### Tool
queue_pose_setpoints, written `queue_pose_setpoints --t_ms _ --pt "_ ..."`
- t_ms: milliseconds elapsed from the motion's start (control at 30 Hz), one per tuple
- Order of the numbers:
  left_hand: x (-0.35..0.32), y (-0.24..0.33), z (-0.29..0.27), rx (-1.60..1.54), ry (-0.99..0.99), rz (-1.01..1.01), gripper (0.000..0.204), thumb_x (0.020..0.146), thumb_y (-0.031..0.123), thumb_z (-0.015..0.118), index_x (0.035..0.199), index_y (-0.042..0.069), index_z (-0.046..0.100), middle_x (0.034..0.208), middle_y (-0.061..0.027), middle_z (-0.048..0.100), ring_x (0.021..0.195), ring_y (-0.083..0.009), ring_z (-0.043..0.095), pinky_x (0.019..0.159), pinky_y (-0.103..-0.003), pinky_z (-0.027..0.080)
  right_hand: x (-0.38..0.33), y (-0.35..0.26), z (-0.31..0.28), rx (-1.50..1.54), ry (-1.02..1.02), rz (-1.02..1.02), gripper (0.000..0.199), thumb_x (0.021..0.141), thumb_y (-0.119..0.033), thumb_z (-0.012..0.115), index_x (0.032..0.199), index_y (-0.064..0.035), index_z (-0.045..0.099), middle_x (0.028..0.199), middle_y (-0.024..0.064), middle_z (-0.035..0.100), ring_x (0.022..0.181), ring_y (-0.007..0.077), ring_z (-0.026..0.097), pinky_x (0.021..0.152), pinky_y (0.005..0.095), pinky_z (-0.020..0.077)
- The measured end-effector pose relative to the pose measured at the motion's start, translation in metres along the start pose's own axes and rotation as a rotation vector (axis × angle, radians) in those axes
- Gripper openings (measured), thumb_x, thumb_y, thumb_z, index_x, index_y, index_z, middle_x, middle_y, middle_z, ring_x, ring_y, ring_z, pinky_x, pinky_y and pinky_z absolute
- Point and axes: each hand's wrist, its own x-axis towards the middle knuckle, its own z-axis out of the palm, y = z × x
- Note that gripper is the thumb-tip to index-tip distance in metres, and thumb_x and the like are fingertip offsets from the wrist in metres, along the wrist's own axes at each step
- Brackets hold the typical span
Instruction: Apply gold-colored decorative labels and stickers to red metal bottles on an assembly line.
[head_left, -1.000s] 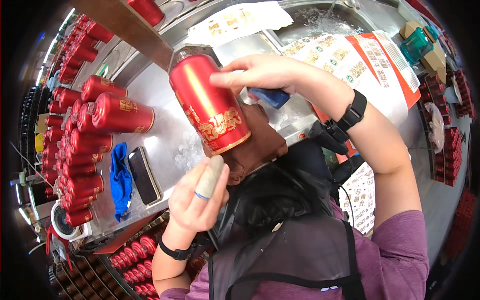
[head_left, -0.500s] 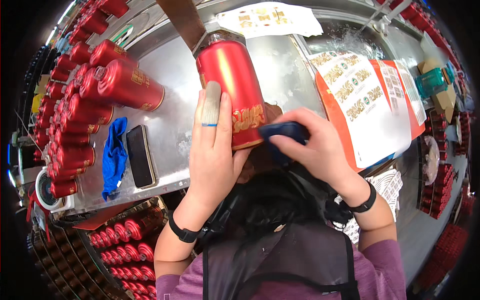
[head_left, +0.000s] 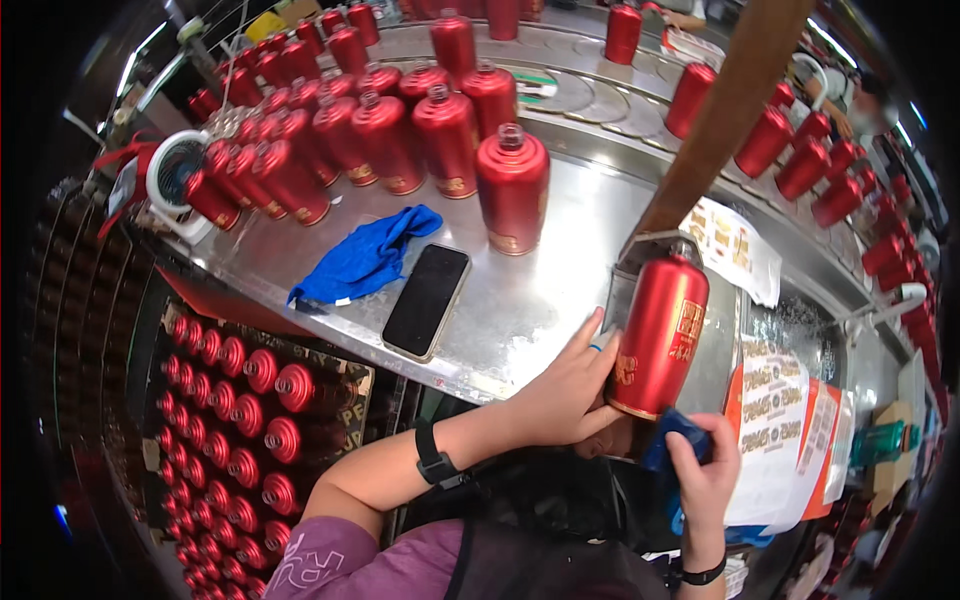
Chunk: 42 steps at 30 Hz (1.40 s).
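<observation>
Left hand (head_left: 565, 385): palm and fingers flat against the side of a red bottle (head_left: 658, 335), steadying it upright at the near edge of the steel desk (head_left: 530, 300). Right hand (head_left: 705, 475): closed around a dark blue cloth (head_left: 675, 440), pressed to the bottle's base. Beside the left hand, a black phone (head_left: 427, 300) lies flat on the desk, touching a crumpled blue rag (head_left: 365, 255). Beyond these, a single red bottle (head_left: 512, 190) stands before massed rows of like bottles (head_left: 340, 130). Printed sheets (head_left: 775, 420) lie right of the held bottle.
</observation>
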Motion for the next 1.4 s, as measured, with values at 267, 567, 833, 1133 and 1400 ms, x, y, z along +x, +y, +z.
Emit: queue_pose_setpoints --t_ms 267,567,833,1133,1400 --pt "0.065 0.012 -0.021 -0.552 0.055 -0.408 0.090 0.087 0.052 0.071 0.147 -0.004 0.033 0.129 -0.0279 0.055 0.125 -0.0348 0.054 0.105 -0.043 0.043 0.009 0.019 -0.050 0.095 0.138 0.038 0.020 0.087 -0.001 0.071 0.104 0.0002 0.060 0.092 0.0023 0.061 0.084 0.0084 0.057 0.079 0.0230 0.0475" --pt "0.047 0.039 -0.045 -1.481 0.001 -0.514 0.049 0.089 0.030 0.075 0.125 0.003 0.057 0.106 -0.0088 0.069 0.092 -0.0164 0.069 0.083 -0.035 0.057 0.014 0.005 -0.096 0.065 0.178 -0.190 0.025 0.090 0.000 0.066 0.114 -0.0018 0.060 0.102 0.0013 0.061 0.091 0.0081 0.056 0.082 0.0211 0.0451" --pt "-0.086 -0.001 -0.238 -0.489 0.985 -0.322 0.068 0.075 0.014 0.085 0.132 0.006 0.049 0.116 -0.0066 0.063 0.106 -0.0189 0.063 0.096 -0.038 0.050 0.034 0.011 -0.139 0.030 0.214 -0.177 0.028 0.095 -0.005 0.066 0.122 0.0022 0.061 0.112 0.0120 0.066 0.098 0.0174 0.061 0.090 0.0297 0.0480" --pt "-0.210 -0.209 -0.390 0.463 1.539 -0.656 0.095 0.060 0.030 0.096 0.131 0.000 0.042 0.128 -0.0175 0.055 0.117 -0.0279 0.058 0.100 -0.040 0.047 0.085 -0.006 -0.139 -0.235 0.166 -0.046 0.033 0.095 -0.017 0.068 0.123 0.0000 0.065 0.116 0.0142 0.069 0.101 0.0199 0.063 0.092 0.0309 0.0490" --pt "-0.222 -0.287 -0.426 0.577 1.663 -0.664 0.100 0.059 0.026 0.097 0.135 0.000 0.039 0.131 -0.0192 0.054 0.117 -0.0293 0.058 0.100 -0.039 0.047 0.175 0.052 -0.190 0.029 0.120 -0.017 0.022 0.099 -0.011 0.058 0.118 0.0000 0.060 0.103 0.0014 0.062 0.091 0.0073 0.057 0.085 0.0215 0.0451"
